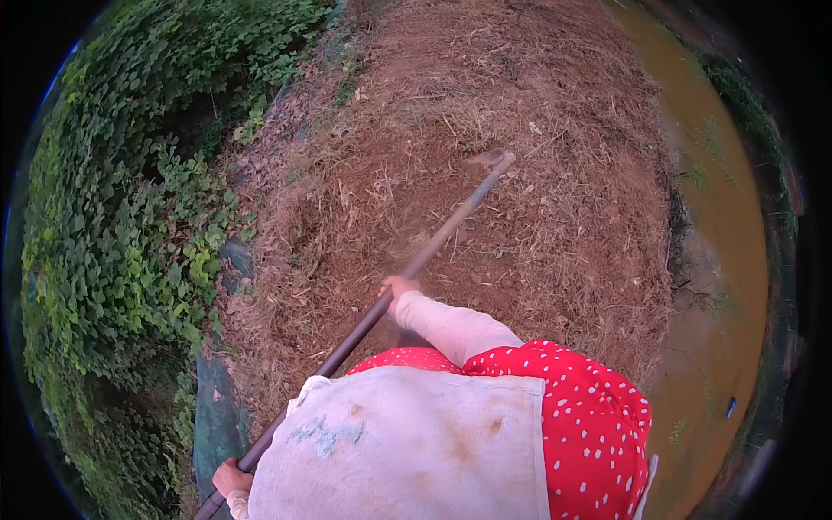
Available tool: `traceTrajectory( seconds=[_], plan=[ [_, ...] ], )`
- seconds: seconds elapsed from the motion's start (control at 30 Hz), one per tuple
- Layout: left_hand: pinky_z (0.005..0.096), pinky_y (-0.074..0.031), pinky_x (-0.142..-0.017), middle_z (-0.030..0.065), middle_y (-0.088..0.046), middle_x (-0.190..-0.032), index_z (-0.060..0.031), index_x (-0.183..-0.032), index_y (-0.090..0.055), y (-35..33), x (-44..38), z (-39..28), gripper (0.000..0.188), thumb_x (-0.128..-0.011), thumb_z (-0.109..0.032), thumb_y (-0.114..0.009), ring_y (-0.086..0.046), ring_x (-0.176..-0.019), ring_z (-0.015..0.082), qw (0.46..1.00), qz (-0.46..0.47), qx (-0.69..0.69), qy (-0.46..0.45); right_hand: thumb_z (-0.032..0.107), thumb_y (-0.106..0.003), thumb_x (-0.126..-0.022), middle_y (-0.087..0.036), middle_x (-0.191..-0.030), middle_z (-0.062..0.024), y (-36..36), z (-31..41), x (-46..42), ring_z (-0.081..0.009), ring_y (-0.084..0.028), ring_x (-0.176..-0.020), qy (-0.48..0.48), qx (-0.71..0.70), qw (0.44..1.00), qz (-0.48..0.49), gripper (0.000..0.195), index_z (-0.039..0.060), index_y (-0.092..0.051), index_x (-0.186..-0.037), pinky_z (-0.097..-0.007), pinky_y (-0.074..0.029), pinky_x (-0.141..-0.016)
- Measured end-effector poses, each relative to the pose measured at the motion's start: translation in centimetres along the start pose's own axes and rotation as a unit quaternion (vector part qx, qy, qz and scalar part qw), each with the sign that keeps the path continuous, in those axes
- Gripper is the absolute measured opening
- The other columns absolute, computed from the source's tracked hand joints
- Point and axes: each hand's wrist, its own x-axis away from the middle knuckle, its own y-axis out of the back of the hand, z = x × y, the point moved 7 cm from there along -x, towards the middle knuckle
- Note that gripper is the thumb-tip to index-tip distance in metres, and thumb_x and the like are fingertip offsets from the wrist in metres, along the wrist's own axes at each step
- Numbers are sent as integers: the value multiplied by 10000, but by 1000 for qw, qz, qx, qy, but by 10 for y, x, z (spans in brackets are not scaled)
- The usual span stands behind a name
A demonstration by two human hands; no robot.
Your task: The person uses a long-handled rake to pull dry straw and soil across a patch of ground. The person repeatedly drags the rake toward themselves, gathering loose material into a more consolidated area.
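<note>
Both hands grip the long handle of a hoe (429, 250), which runs from the lower left up to the right. My right hand (398, 289) is closed around the middle of the handle. Lower down, near the handle's rear end, my left hand (232, 478) holds it at the bottom left. The hoe's head (491, 158) is at the far end, close to or on the soil; its exact contact is blurred. Loose reddish soil (481, 279) and dry grass lie beneath and around the handle. A stained pale cloth (416, 442) over red dotted clothing hides part of the handle.
Dense green vines (123, 227) cover the left side. Green sheeting (218, 403) lies along the left edge of the dirt strip. Muddy brown water (715, 260) borders the strip on the right, with a small blue object (731, 407) in it. Dry straw (572, 149) covers the strip ahead.
</note>
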Motion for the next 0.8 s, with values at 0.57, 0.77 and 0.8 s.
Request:
traceTrajectory(
  seconds=[0.57,0.77,0.8],
  plan=[
    [404,-428,-497,138,-556,-608,-78,-719,-489,73,-101,-307,109,-688,-177,-456,-560,-590,295,926,50,5,-374,44,-513,-707,-437,-737,-123,44,76,-17,-256,-469,-651,-89,-143,981,91,186,22,-387,-842,-420,-432,-623],
    [386,-413,-501,120,-535,-563,-89,-612,-511,104,-72,-141,108,-504,-88,-519,-534,-552,293,953,38,-86,-287,109,-456,-749,-426,-741,-118,112,30,-57,-255,-457,-675,-67,-108,992,-19,153,32,-375,-854,-433,-406,-667],
    [390,-408,-498,117,-529,-551,-92,-596,-517,111,-66,-114,102,-494,-85,-520,-529,-546,296,955,38,-110,-274,105,-453,-748,-427,-747,-123,116,13,-64,-259,-458,-678,-99,-101,990,-13,154,28,-374,-855,-433,-405,-673]
  ],
)
